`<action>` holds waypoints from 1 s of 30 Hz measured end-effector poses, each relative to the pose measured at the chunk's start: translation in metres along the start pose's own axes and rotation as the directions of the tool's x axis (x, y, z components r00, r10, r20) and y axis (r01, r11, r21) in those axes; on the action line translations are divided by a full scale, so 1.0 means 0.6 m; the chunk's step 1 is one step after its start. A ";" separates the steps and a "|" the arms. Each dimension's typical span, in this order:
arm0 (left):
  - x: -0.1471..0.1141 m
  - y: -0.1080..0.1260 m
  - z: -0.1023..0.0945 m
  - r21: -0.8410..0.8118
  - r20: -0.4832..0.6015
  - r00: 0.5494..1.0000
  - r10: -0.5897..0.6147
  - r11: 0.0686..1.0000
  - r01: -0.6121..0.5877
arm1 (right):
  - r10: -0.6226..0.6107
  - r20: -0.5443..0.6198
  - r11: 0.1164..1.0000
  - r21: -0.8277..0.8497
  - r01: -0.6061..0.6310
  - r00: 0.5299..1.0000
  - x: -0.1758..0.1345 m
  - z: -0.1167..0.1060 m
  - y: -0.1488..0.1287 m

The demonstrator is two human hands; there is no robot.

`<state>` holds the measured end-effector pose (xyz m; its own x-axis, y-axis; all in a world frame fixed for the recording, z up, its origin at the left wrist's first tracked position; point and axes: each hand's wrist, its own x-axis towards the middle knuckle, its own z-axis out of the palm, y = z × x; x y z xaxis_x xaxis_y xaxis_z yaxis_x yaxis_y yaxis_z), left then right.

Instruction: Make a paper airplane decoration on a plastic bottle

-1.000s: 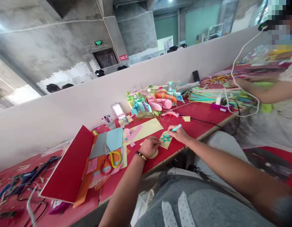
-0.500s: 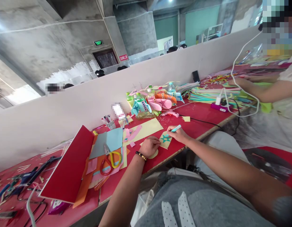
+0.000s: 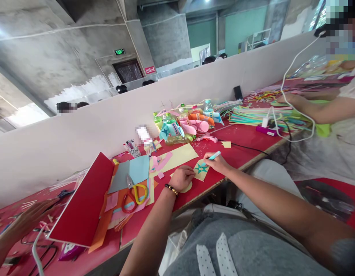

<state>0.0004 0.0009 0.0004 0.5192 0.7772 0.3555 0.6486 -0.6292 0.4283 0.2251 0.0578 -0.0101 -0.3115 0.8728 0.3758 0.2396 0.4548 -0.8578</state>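
On the red tabletop lies a small pale-yellow paper piece [image 3: 200,176] bearing a teal star [image 3: 202,168]. My right hand [image 3: 216,162] is closed around a light-blue marker [image 3: 214,155], its tip at the star's upper right. My left hand [image 3: 183,178], with a beaded bracelet at the wrist, has curled fingers pressed on the paper's left edge. Partly under that hand sits a rounded yellow paper scrap [image 3: 187,188]. To the left, scissors [image 3: 134,195] with one red and one yellow handle rest on coloured paper. A long yellow sheet [image 3: 180,156] lies just beyond my hands.
Decorated plastic bottles [image 3: 171,128] and a pink glue gun [image 3: 207,138] stand or lie beyond. A red board [image 3: 82,203] leans at left. A power strip [image 3: 267,131] and straw-like strips [image 3: 252,115] are at right. Co-workers' arms reach in at left [image 3: 19,226] and right [image 3: 315,107].
Another person's arm has come in at the far left, over the tools there. My right hand and the marker have shifted very slightly; my left hand stays in place.
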 end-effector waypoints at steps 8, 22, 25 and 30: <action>0.000 0.000 0.000 -0.001 0.002 1.000 -0.008 1.000 0.008 | -0.006 -0.001 1.000 -0.003 0.006 1.000 0.001 0.001 -0.001; 0.001 0.004 -0.002 0.003 0.006 1.000 -0.010 1.000 0.010 | 0.002 0.005 0.998 -0.068 -0.001 1.000 -0.002 -0.001 0.002; 0.001 0.004 -0.002 0.001 0.008 1.000 -0.009 1.000 0.009 | 0.005 0.002 0.996 -0.085 -0.004 1.000 -0.001 -0.002 0.005; 0.000 0.001 0.000 -0.003 0.006 1.000 -0.003 1.000 0.003 | 0.008 -0.002 0.996 -0.093 -0.008 1.000 -0.001 -0.002 0.007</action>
<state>0.0008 0.0004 0.0008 0.5203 0.7792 0.3495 0.6484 -0.6268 0.4321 0.2272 0.0596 -0.0136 -0.3080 0.8768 0.3692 0.3269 0.4619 -0.8245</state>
